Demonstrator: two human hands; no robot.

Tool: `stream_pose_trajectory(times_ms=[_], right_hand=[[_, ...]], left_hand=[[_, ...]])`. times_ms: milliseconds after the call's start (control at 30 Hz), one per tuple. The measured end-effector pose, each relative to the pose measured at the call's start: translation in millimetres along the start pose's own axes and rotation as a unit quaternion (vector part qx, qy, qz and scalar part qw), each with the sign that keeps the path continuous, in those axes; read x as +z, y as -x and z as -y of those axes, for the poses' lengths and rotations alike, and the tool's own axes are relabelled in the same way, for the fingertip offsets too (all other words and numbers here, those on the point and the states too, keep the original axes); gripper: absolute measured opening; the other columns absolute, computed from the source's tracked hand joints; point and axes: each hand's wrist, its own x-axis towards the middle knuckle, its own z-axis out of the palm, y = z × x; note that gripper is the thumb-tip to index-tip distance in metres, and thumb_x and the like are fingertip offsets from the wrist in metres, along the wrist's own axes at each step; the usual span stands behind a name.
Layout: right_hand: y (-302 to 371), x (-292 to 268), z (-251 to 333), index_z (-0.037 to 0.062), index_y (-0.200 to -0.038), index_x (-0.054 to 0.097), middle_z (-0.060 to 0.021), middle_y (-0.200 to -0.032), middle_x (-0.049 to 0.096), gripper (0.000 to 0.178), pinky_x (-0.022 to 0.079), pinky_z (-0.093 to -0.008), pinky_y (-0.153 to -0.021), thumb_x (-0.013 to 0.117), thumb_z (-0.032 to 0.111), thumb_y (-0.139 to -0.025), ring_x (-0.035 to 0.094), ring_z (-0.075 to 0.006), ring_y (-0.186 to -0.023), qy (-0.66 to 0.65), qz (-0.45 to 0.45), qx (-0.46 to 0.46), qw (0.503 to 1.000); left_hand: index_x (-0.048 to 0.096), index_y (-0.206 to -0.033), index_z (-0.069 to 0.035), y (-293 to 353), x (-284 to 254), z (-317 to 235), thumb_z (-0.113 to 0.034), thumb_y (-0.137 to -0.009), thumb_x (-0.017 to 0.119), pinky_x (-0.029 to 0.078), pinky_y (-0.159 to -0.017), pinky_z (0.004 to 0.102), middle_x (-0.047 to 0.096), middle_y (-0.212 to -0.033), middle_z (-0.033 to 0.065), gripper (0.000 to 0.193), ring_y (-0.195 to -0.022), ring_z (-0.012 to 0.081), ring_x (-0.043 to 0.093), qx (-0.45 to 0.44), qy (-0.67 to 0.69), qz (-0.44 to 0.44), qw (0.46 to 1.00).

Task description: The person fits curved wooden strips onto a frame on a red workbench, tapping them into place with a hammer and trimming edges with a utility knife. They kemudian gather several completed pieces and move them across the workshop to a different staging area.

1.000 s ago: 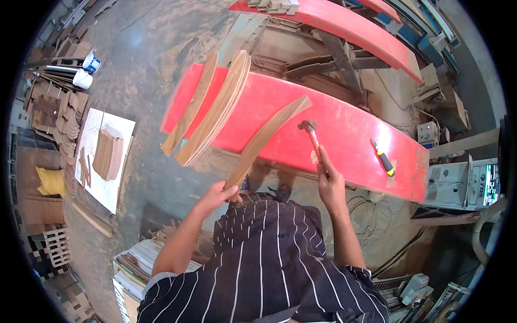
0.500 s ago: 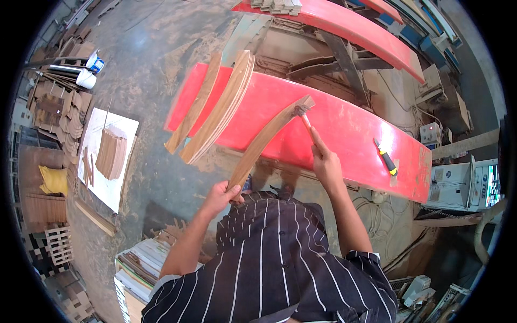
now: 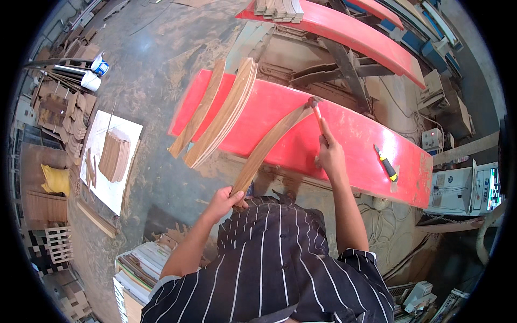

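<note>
My left hand (image 3: 223,201) is closed around the near end of a curved wooden strip (image 3: 264,148), thumb on top. The strip arches forward to the right over a long red-topped bench (image 3: 350,142). In my right hand (image 3: 331,155) is a hammer (image 3: 318,114) with a reddish handle, its dark head at the strip's far end; whether they touch I cannot tell. Left of the held strip, a stack of curved strips (image 3: 226,116) and a separate curved strip (image 3: 199,110) lie across the bench, overhanging its near edge. A yellow-and-black utility knife (image 3: 386,162) rests on the bench's right part.
Beyond stands another red-topped bench (image 3: 344,29) bearing stacked wooden pieces (image 3: 280,9). A white board (image 3: 116,185) with curved pieces lies on the floor at left, near two buckets (image 3: 90,81). Machine cabinets (image 3: 458,188) stand at right, with cables on the floor (image 3: 385,226).
The hammer has moved right, from the strip's face near its tip to the far end. The held strip has turned, showing more of its edge, and its far end sits slightly lower.
</note>
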Motion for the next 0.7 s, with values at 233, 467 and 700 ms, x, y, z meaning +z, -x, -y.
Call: stream_pose_trajectory(times_ms=[233,467,700], right_hand=[[7,1,-23,0.0220,-0.162,0.047,-0.0168,-0.079,0.066,0.058,0.055,-0.0403,-0.071,0.061,0.018,-0.106,0.068,-0.0218,-0.074,-0.130,0.010,0.070,0.989],[28,14,-64,0.0134,-0.152,0.057,-0.0221,-0.095,0.073,0.048,0.055,-0.0448,-0.076,0.063,0.024,-0.105,0.073,-0.0330,-0.083,-0.020,-0.052,0.016,0.998],[32,17,-52,0.0101,-0.139,0.063,-0.0243,-0.106,0.074,0.039,0.057,-0.0529,-0.080,0.063,0.019,-0.101,0.073,-0.0450,-0.096,0.084,-0.052,-0.055,0.994]], left_hand=[[0.066,-0.119,0.000,0,5,-5,-0.032,-0.106,0.067,0.059,-0.082,0.0339,0.079,-0.099,0.0128,0.034,-0.089,0.0184,0.075,-0.025,0.010,-0.027,0.999],[0.050,-0.144,0.000,-20,29,-17,-0.044,-0.093,0.081,0.058,-0.091,0.0445,0.072,-0.123,0.0205,0.074,-0.106,0.0332,0.074,0.066,-0.238,-0.199,0.948],[0.043,-0.152,-0.006,-43,75,-63,-0.045,-0.086,0.081,0.049,-0.107,0.0507,0.054,-0.145,0.0173,0.085,-0.134,0.0398,0.055,0.181,-0.469,-0.291,0.814]])
